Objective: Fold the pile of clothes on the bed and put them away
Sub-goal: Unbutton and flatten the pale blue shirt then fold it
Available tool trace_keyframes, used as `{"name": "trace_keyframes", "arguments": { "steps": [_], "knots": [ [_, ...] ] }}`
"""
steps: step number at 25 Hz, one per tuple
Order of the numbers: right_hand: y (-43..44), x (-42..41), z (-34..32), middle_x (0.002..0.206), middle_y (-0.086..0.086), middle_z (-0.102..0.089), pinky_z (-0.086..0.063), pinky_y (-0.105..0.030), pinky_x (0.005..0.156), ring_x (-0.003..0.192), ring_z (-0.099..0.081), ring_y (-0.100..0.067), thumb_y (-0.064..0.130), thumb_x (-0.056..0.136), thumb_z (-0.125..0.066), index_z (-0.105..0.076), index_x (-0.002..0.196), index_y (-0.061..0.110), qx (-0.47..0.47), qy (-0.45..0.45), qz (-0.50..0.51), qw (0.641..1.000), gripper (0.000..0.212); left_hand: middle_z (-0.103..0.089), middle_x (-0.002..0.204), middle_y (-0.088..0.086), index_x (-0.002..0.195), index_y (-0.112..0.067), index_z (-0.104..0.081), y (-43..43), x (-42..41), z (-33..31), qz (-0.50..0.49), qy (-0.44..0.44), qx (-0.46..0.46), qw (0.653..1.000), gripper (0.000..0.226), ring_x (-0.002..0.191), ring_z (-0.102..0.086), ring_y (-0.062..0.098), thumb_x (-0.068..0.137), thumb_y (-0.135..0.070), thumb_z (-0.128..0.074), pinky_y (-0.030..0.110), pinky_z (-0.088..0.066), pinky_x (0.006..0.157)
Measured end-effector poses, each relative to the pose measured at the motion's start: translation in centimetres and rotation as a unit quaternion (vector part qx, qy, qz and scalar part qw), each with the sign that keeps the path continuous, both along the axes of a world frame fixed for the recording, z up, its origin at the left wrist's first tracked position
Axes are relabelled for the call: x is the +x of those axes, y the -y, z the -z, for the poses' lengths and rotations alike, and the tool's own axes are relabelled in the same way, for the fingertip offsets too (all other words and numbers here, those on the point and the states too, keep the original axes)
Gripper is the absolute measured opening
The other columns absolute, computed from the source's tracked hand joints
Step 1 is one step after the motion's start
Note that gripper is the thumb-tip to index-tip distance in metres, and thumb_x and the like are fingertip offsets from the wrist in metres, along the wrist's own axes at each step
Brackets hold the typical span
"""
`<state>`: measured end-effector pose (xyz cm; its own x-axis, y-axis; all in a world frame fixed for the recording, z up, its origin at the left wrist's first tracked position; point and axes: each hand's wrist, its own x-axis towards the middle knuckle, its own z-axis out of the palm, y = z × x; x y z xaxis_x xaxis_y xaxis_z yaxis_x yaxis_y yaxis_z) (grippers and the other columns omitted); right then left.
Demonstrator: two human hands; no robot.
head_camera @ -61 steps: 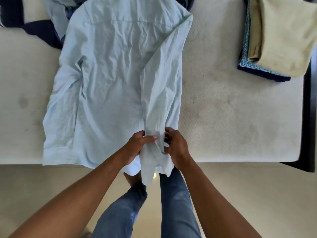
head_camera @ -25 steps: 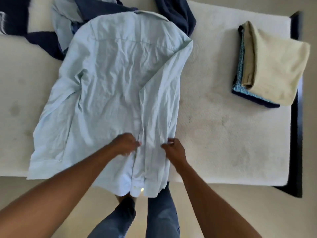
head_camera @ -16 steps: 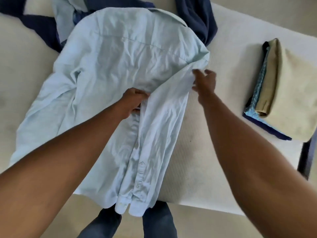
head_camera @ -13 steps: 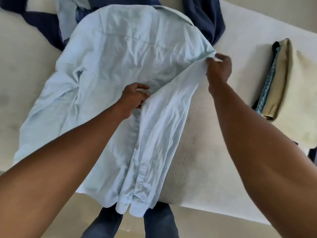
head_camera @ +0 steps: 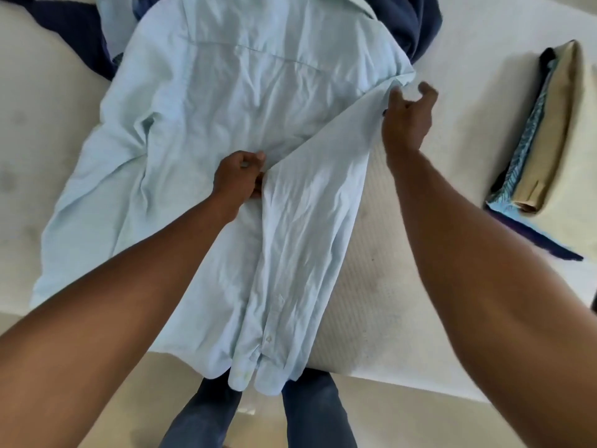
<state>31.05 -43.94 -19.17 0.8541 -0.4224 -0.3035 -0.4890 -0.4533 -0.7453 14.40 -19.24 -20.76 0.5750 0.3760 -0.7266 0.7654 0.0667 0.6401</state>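
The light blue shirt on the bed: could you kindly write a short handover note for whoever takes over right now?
Left hand pinches the light blue shirt mid-back, at the folded-in sleeve's edge. Right hand is at the shoulder fold; grip unclear.
Shirt lies back-up on the bed, cuff overhanging the near edge.
Done: right sleeve folded in; folded stack to the right.
Left: other sleeve, fold up, then the dark blue clothes; put all away.

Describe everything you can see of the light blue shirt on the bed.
The light blue shirt is wrinkled woven cloth, long-sleeved, lying back-up on the mattress, collar end over navy clothes. One sleeve is folded down its back, cuff hanging off the edge. The left hand pinches the sleeve; the right hand grips the shoulder fold.
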Motion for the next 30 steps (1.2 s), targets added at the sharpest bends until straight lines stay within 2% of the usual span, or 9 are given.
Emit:
{"name": "trace_keyframes", "arguments": {
  "steps": [4,8,14,17,20,22,24,27,30],
  "knots": [
    [-0.6,-12.1,-0.3,0.088,0.008,-0.067,-0.039,-0.017,0.078,0.086,-0.063,-0.013,0.030,0.100,-0.063,-0.053,0.135,0.010,-0.006,-0.028,0.009,1.000,0.042,-0.075,0.104,0.004,0.108,-0.018,-0.065,1.7,-5.3,-0.9,0.059,-0.065,-0.016,0.996,0.050,0.087,-0.076,0.022,0.078,-0.054,-0.083,0.044,-0.065,0.076],
    [-0.3,-24.6,-0.1,0.095,0.002,-0.073,-0.053,-0.034,0.090,0.094,-0.069,-0.018,0.034,0.098,-0.062,-0.064,0.113,0.016,0.016,-0.132,-0.004,0.991,0.023,-0.072,0.107,0.006,0.109,-0.016,-0.062,3.1,-11.9,-0.6,0.164,-0.108,-0.010,0.980,0.040,0.091,-0.074,0.024,0.081,-0.028,-0.088,0.046,-0.065,0.076],
    [1.6,-32.2,0.3,0.086,0.001,-0.072,-0.061,-0.048,0.083,0.082,-0.072,-0.021,0.039,0.093,-0.069,-0.068,0.092,0.016,0.064,-0.245,-0.140,0.957,0.023,-0.076,0.093,0.005,0.100,-0.015,-0.070,3.4,-17.8,-0.4,0.226,-0.097,0.047,0.968,0.020,0.084,-0.075,0.028,0.085,-0.021,-0.082,0.047,-0.064,0.077],
    [1.6,-34.9,-0.5,0.095,0.003,-0.071,-0.060,-0.049,0.087,0.089,-0.071,-0.020,0.038,0.095,-0.068,-0.068,0.103,0.018,0.078,-0.242,-0.056,0.965,0.022,-0.077,0.086,0.009,0.096,-0.014,-0.072,3.3,-19.7,-1.3,0.163,-0.086,0.008,0.983,0.019,0.081,-0.076,0.031,0.090,-0.030,-0.079,0.048,-0.065,0.074],
    [1.5,-38.0,-1.2,0.105,0.004,-0.072,-0.061,-0.043,0.086,0.096,-0.070,-0.017,0.047,0.088,-0.077,-0.067,0.114,0.019,0.137,-0.307,-0.116,0.935,0.039,-0.078,0.092,0.004,0.100,-0.016,-0.071,3.2,-22.3,-1.9,0.272,-0.119,-0.048,0.954,0.039,0.083,-0.077,0.022,0.077,-0.044,-0.088,0.045,-0.065,0.074],
    [1.9,-40.6,-1.3,0.103,-0.002,-0.075,-0.063,-0.043,0.082,0.094,-0.073,-0.021,0.033,0.086,-0.080,-0.071,0.110,0.014,0.142,-0.331,-0.178,0.916,0.032,-0.078,0.092,0.005,0.099,-0.015,-0.072,3.5,-24.4,-2.0,0.355,-0.123,-0.025,0.927,0.041,0.085,-0.076,0.023,0.071,-0.042,-0.087,0.049,-0.064,0.075],
    [2.2,-43.0,-1.9,0.098,-0.006,-0.075,-0.062,-0.040,0.078,0.094,-0.072,-0.027,0.019,0.087,-0.073,-0.072,0.103,0.009,0.146,-0.299,-0.151,0.931,0.019,-0.076,0.094,0.010,0.098,-0.011,-0.071,4.0,-26.2,-2.4,0.339,-0.106,-0.027,0.934,0.034,0.088,-0.075,0.027,0.078,-0.035,-0.083,0.052,-0.064,0.075],
    [2.7,-45.6,-2.2,0.101,0.004,-0.072,-0.055,-0.030,0.073,0.095,-0.069,-0.018,0.027,0.091,-0.071,-0.068,0.111,0.016,0.118,-0.286,-0.143,0.940,0.022,-0.075,0.103,0.006,0.108,-0.013,-0.069,4.4,-27.8,-2.9,0.313,-0.097,-0.053,0.943,0.029,0.093,-0.074,0.023,0.087,-0.027,-0.082,0.045,-0.065,0.075],
    [3.2,-47.9,-1.3,0.094,-0.002,-0.070,-0.061,-0.045,0.075,0.085,-0.069,-0.022,0.030,0.086,-0.075,-0.063,0.101,0.012,0.066,-0.321,-0.241,0.914,0.026,-0.074,0.096,0.004,0.112,-0.012,-0.067,4.3,-28.8,-2.6,0.368,-0.105,0.005,0.924,0.029,0.088,-0.074,0.025,0.087,-0.019,-0.080,0.043,-0.065,0.075]
  ]
}}
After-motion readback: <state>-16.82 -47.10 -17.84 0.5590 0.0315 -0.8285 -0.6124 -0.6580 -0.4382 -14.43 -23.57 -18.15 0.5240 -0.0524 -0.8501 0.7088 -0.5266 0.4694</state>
